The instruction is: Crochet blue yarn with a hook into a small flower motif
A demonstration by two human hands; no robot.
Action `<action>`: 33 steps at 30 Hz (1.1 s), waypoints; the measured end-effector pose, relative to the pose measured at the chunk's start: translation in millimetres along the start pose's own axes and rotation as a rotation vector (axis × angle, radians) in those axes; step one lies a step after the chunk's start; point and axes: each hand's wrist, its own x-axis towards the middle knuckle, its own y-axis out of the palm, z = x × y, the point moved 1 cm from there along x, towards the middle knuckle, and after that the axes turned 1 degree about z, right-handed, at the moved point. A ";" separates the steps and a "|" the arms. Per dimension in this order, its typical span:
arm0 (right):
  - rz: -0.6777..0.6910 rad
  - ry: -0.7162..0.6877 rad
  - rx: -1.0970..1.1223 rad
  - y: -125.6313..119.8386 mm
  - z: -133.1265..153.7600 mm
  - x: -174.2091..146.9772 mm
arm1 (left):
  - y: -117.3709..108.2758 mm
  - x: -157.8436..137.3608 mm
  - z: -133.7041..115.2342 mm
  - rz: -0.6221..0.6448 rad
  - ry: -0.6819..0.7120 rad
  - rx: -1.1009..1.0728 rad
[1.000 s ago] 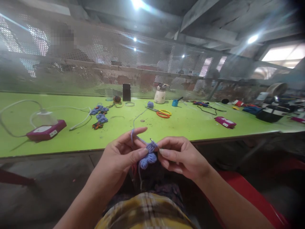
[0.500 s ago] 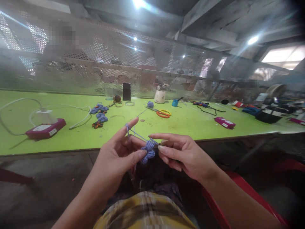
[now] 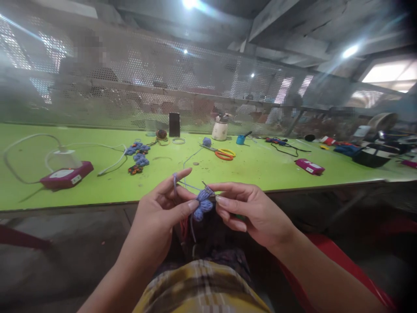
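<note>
My left hand (image 3: 167, 202) pinches a small purple-blue crochet flower (image 3: 202, 208) between thumb and fingers. Yarn of the same colour loops around its raised index finger and runs to the flower. In my right hand (image 3: 247, 206) is a thin crochet hook (image 3: 204, 184), its tip poking up through several loops at the flower's top. A bit of green, perhaps the hook's handle, shows under the right fingers. From the hands, a strand leads up to a small yarn ball (image 3: 206, 141) on the green table (image 3: 163, 187).
Scissors (image 3: 224, 154) with orange and yellow handles lie beyond my hands. Crocheted flower pieces (image 3: 139, 154) and a purple power strip (image 3: 67, 174) with cables are on the left. A phone (image 3: 174, 124), a white jug (image 3: 220, 129) and another purple strip (image 3: 309, 166) stand or lie farther off.
The hook's tip now stands more upright above the flower, and the flower has turned slightly. The yarn on my left index finger hangs at a lower angle. The view has shifted slightly.
</note>
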 end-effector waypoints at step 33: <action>-0.103 -0.100 0.028 4.4 -18.1 9.0 | -1.7 9.2 7.2 0.113 0.034 0.129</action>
